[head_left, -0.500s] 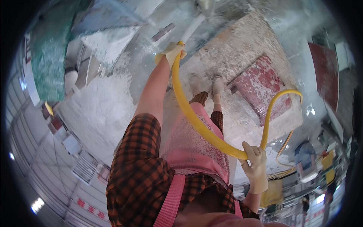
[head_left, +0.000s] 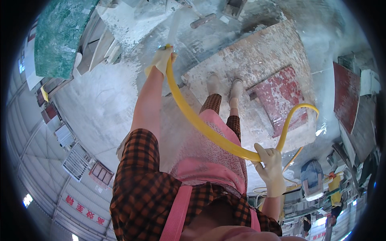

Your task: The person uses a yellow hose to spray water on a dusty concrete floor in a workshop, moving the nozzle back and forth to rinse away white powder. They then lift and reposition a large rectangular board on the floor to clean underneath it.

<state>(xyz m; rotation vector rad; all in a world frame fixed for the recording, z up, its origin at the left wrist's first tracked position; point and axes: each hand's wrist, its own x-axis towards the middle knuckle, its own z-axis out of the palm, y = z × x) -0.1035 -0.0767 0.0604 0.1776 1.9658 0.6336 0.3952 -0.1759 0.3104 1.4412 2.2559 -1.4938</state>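
The gloved fingers (head_left: 163, 56) of the left hand (head_left: 160, 60) are curled tight around the end of a yellow hose (head_left: 201, 126), far out in front with the arm stretched straight. A thin stream of water (head_left: 173, 28) shoots from that end toward the wet grey floor (head_left: 100, 104). The right hand (head_left: 270, 164), also in a pale glove, is down low and close to the body, and its fingers (head_left: 263, 154) are wrapped around the hose too, with the thumb sticking up. The hose runs in a long curve between the two hands, passing over the pink apron (head_left: 209, 160). Past the right hand it loops up and over, then drops back down toward the lower right. The person wears a dark checked shirt (head_left: 140, 180) and stands in light boots (head_left: 223, 86) on a big pale stone slab (head_left: 257, 56). A red speckled slab (head_left: 281, 100) lies on the pale one, just right of the boots. A green slab (head_left: 60, 36) leans at the upper left, well apart from the hands. White slabs (head_left: 132, 20) lie near the top, near where the water goes. Another red slab (head_left: 345, 92) sits at the far right. A blue machine (head_left: 311, 178) stands at the lower right, near the hose's far end.
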